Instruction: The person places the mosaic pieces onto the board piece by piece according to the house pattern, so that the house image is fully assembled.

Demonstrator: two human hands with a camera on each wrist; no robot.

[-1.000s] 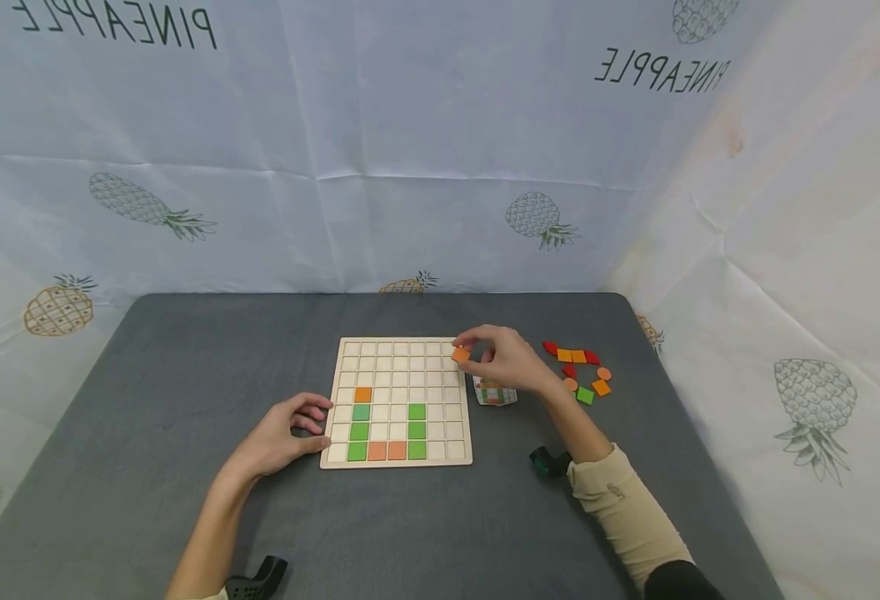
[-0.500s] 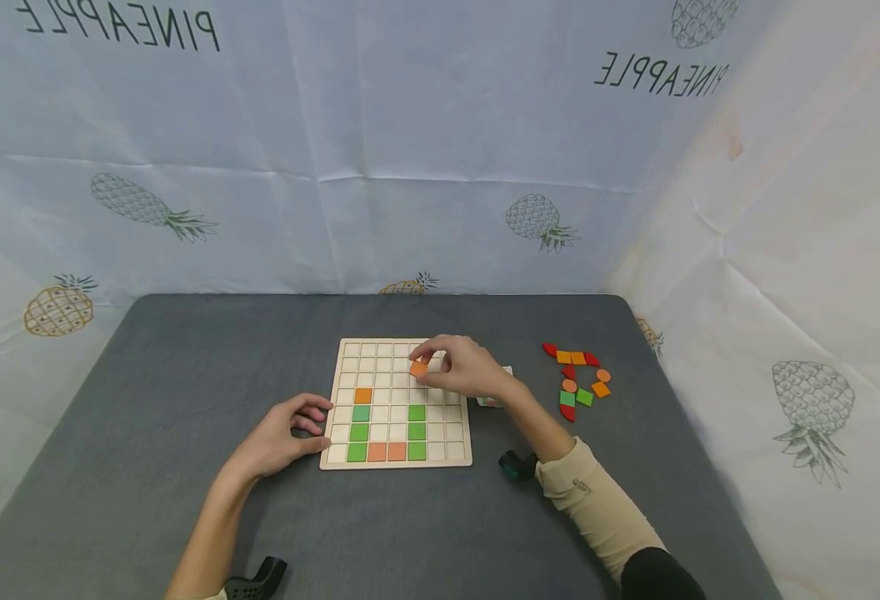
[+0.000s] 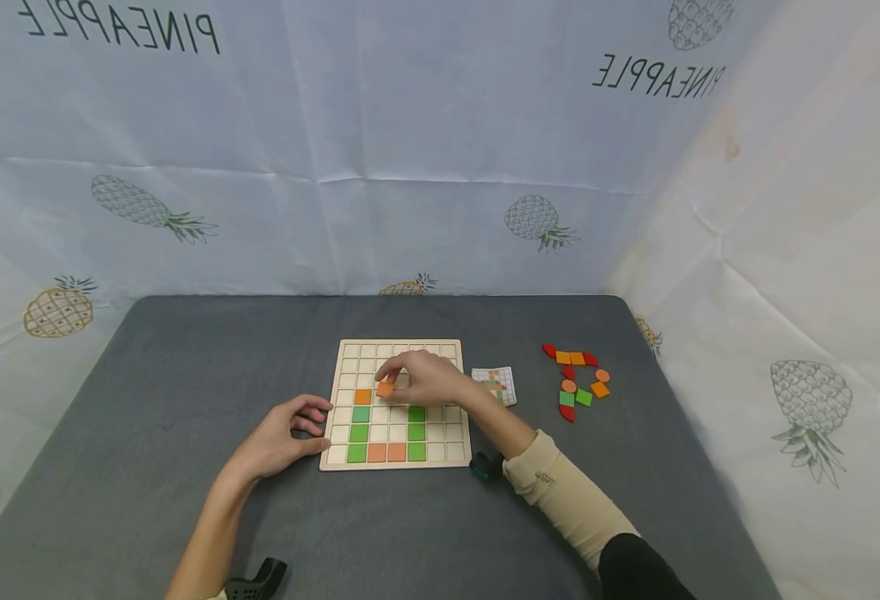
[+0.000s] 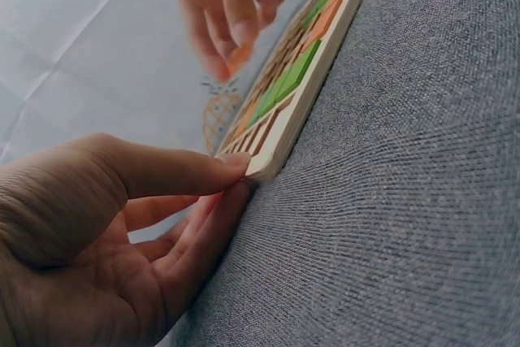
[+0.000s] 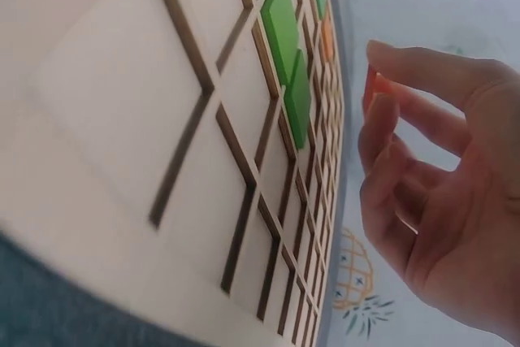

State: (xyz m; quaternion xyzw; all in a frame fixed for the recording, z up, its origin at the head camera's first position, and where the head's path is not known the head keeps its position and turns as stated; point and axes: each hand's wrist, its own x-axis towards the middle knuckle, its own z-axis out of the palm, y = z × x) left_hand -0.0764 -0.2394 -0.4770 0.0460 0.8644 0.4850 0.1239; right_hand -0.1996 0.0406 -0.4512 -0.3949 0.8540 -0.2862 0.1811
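Observation:
A wooden grid board lies on the table, with green and orange square tiles set in some of its cells. My left hand holds the board's left edge; in the left wrist view its thumb lies on the near corner, fingers against the side. Over the board's middle, my right hand pinches an orange square tile between thumb and fingertips. That tile is just right of an orange tile seated in the grid. In the right wrist view the pinched tile is seen edge-on, apart from the board. The hand hides some cells.
Right of the board lies a printed pattern card, partly behind the right forearm. Farther right, loose pieces are spread out: orange squares, a green square, orange discs and red rounded pieces. A patterned curtain hangs behind the table.
My right hand has carried the orange tile leftward and nearer, from the board's right edge to its middle. More of the card and loose pieces shows. The left hand has stayed put.

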